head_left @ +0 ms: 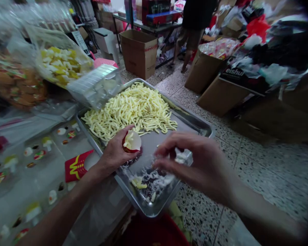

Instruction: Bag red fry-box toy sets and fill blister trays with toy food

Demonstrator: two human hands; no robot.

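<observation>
My left hand [116,148] is wrapped round a small red fries carton [135,141] with a white inside and a few pale yellow sticks in it. Blurred by motion, my right hand [184,153] hovers over the metal tray [166,208] with thumb and fingers curled towards each other; what they may hold I cannot make out. A big heap of pale yellow fry-like sticks [133,106] covers the tray's far half. White powder [156,181] and a few loose yellow pieces [138,182] lie at its near end. Left of my hand rests another red carton [75,167] with a yellow logo.
A clear plastic box [94,82] overlaps the tray's far left corner, beside a bag of yellow and white pieces [60,65]. Small pieces sit in a pale sheet [46,171] at left. Cardboard boxes [138,54] stand on the floor, and a person [195,27] stands behind.
</observation>
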